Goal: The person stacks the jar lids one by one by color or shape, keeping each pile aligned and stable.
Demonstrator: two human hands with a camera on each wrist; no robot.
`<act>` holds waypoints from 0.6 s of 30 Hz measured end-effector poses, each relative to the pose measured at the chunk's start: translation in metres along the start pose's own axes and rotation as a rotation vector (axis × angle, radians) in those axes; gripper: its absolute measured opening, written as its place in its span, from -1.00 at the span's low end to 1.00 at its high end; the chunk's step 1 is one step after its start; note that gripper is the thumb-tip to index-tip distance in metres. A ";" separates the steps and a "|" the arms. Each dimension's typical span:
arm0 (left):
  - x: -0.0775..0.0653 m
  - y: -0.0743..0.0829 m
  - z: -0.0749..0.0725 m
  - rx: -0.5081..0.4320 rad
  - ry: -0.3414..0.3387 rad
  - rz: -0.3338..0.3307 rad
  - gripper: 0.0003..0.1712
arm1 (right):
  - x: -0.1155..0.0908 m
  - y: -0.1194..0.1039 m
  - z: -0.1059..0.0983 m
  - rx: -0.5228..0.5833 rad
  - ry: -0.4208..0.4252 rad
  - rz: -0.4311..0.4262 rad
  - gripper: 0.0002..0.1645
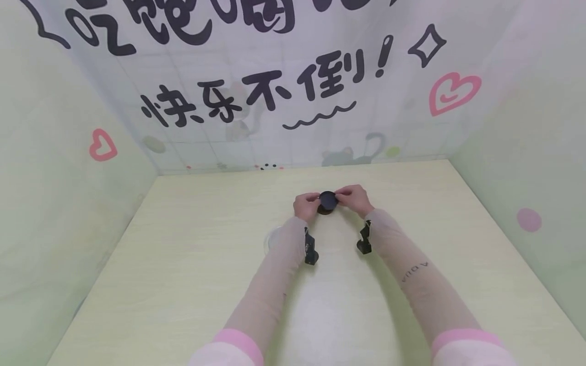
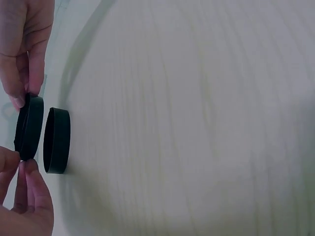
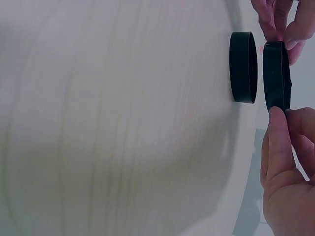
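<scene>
Between the fingertips of both hands is a shallow round black lid [image 1: 328,199], gripped at opposite edges. My left hand [image 1: 306,206] pinches its left edge, and my right hand [image 1: 354,200] pinches the right. Just beneath it, a matching shallow round black container [image 1: 325,211] stands on the table, partly hidden by the lid in the head view. Both wrist views show a narrow gap separating the held lid [image 2: 32,128] from the container [image 3: 241,69]. What the container holds cannot be seen.
A clear round item [image 1: 271,240], partly hidden by the left forearm, lies on the pale wooden table [image 1: 183,264]. Cloth walls with printed lettering [image 1: 265,91] enclose the table at the back and sides. Each wrist carries a small black camera [image 1: 311,246].
</scene>
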State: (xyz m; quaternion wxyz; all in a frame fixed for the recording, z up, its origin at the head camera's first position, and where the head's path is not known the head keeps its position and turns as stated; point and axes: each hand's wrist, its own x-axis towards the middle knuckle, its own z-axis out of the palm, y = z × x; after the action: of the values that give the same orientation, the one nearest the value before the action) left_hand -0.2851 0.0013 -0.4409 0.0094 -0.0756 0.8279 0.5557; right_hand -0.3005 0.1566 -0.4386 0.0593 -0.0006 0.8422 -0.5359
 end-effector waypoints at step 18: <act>0.006 -0.012 0.004 0.002 0.019 -0.050 -0.73 | 0.002 0.003 0.007 -0.056 0.007 -0.021 -0.71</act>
State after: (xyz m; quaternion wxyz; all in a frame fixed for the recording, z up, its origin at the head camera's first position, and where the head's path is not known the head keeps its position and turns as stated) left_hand -0.2892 -0.0006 -0.4541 0.0156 -0.1013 0.8264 0.5537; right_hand -0.3017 0.1511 -0.4444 0.0507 -0.0095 0.8570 -0.5126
